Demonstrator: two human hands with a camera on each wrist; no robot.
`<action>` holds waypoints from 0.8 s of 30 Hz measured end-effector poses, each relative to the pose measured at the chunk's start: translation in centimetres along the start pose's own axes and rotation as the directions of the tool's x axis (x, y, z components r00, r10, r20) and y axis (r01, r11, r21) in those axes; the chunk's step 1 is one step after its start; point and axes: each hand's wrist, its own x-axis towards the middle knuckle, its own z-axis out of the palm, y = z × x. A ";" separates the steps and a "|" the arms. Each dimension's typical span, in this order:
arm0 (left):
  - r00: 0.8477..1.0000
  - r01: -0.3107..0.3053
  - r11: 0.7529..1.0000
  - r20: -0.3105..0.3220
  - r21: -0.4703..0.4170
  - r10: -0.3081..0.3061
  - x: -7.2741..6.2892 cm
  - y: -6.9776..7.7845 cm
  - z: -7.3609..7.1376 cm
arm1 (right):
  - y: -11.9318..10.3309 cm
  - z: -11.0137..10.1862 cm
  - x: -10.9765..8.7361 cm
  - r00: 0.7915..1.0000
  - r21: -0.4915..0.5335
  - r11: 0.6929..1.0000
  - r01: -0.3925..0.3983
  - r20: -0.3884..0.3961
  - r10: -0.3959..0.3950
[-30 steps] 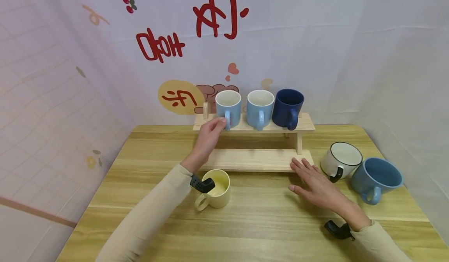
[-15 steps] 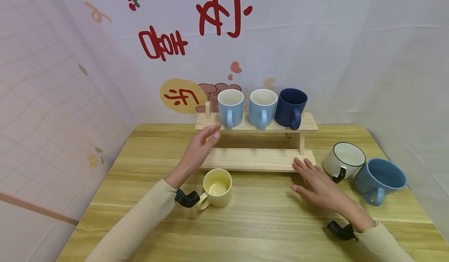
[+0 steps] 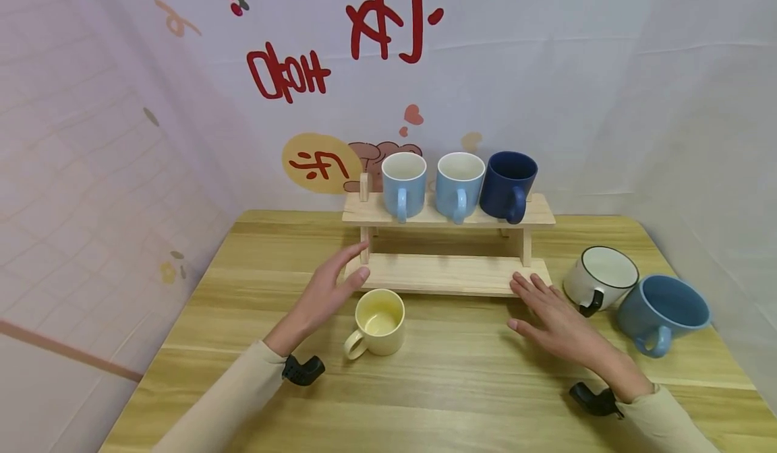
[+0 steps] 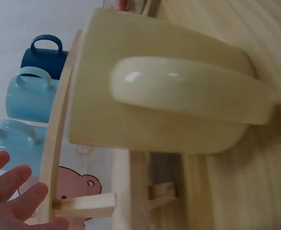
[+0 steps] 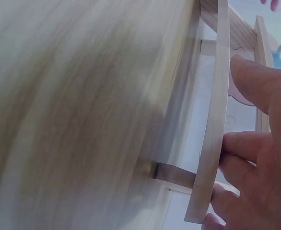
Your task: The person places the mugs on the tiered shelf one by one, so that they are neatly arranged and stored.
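My left hand [image 3: 324, 294] hovers with loosely extended fingers just behind and left of a yellow mug [image 3: 381, 325], holding nothing. In the left wrist view that yellow mug [image 4: 164, 86] looms close, its handle toward the camera. My right hand [image 3: 555, 321] rests its outstretched fingers on the right front end of the lower board of a wooden two-tier rack [image 3: 446, 274]. On the upper board stand a light blue mug [image 3: 403, 187] at left, a second light blue mug [image 3: 459, 187] in the middle and a navy mug [image 3: 506, 187] at right, handles facing front.
Right of the rack, a white mug [image 3: 597, 278] with a black rim and handle stands beside a wide blue mug [image 3: 668, 311]. The wooden table [image 3: 425, 399] extends in front. A printed white curtain [image 3: 516, 69] hangs behind and along both sides.
My left hand has let go of the left light blue mug's handle and drawn back down and left toward the yellow mug. The right hand stays on the rack; the head view has shifted slightly.
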 end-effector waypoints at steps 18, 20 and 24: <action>0.995 0.024 1.000 0.099 0.009 -0.025 -5.6 -2.9 0.7 | 0.1 -0.1 0.0 1.000 0.007 1.000 0.004 0.002 -0.004; 0.993 0.038 0.999 0.110 -0.017 -0.036 -6.0 -3.1 1.0 | 0.1 0.0 0.0 1.000 0.008 1.000 0.004 0.001 -0.004; 0.989 0.081 0.993 0.134 -0.080 -0.070 -6.8 -3.6 1.5 | 0.2 0.0 0.0 1.000 0.007 1.000 0.011 -0.009 -0.011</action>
